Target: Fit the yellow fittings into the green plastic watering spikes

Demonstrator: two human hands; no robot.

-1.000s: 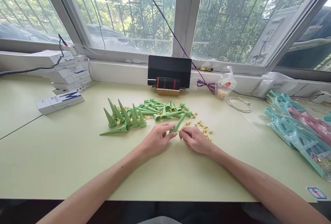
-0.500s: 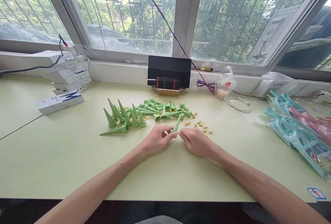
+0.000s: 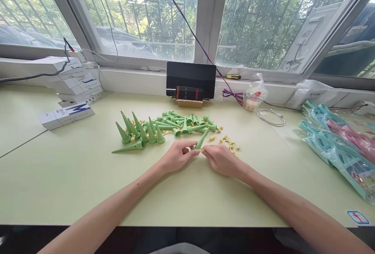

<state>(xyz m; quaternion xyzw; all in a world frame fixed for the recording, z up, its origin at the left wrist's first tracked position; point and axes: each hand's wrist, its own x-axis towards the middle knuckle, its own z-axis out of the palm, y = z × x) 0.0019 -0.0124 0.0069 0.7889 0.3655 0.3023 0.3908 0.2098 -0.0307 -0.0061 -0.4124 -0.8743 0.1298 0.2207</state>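
Observation:
My left hand (image 3: pixel 178 156) pinches a hollow green plastic cone spike (image 3: pixel 201 139) near its wide end, its tip pointing up and leaning right. Close by on the right, my right hand (image 3: pixel 222 160) has its fingers closed on a small yellow plastic plug (image 3: pixel 202 149). The plug is at the cone's wide end; whether it touches or enters it is hidden by the fingers. Loose yellow plugs (image 3: pixel 230 141) lie just beyond my right hand. Several green cones stand upright (image 3: pixel 159 135) at the left, and more lie in a heap (image 3: pixel 175 120) behind my hands.
A phone (image 3: pixel 189 93) leans on a dark tablet (image 3: pixel 191 75) at the back. White boxes (image 3: pixel 68 115) are stacked at the left. On the right are a coiled cable (image 3: pixel 271 117), a plastic bag (image 3: pixel 254 95) and wrapped teal plastic items (image 3: pixel 336 144).
The cone in my left hand tilts further to the right, and the plug in my right hand has shifted slightly left, nearer the cone's wide end. The whole view has moved a little.

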